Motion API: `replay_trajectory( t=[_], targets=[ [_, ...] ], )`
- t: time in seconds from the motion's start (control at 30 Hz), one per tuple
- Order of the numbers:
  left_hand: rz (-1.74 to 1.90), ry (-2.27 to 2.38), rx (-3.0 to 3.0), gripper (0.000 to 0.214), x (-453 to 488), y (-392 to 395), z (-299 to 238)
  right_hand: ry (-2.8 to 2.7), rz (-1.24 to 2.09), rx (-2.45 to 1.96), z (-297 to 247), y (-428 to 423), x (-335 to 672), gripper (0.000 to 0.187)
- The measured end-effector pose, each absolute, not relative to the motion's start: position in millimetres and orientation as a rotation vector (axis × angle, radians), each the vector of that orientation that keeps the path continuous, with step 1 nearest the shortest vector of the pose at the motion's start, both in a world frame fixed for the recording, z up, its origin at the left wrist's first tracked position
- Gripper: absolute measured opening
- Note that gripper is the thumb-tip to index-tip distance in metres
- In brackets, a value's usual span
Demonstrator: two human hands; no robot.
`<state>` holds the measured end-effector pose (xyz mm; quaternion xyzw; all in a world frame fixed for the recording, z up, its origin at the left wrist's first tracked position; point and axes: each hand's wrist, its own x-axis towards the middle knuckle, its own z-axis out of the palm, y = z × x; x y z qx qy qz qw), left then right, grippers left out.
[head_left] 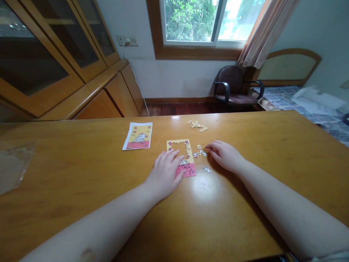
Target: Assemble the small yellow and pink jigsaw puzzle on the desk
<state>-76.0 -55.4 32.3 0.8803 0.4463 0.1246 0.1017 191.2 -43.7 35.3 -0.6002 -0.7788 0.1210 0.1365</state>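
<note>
A partly assembled jigsaw puzzle (191,170) lies on the table, with a yellow border around a gap and a pink strip along its lower end. Over its left side rests my left hand (167,172), fingers spread, hiding part of it. My right hand (224,154) is beside a small cluster of loose puzzle pieces (201,151), just right of the puzzle. Its fingers are bent together near the pieces; anything between the fingertips is too small to make out. One loose piece (207,169) sits nearer to me, below that cluster.
Another pile of puzzle pieces (197,125) lies farther back. A printed picture sheet (138,136) is left of the puzzle, and a clear plastic bag (12,167) is at the far left of the wooden table (81,156). Beyond stands an office chair (231,85).
</note>
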Motion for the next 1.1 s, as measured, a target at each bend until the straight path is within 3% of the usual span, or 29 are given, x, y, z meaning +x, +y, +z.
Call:
replay_trajectory(
  t=[0.47,1.1],
  targets=[
    [0.402,1.322,2.583,0.041,-76,-56,33,-2.313,0.483,-1.645,36,-44,192,0.009],
    [0.374,1.302,2.610,0.042,-76,-56,30,-2.443,0.745,-1.406,43,-47,182,0.012]
  ],
)
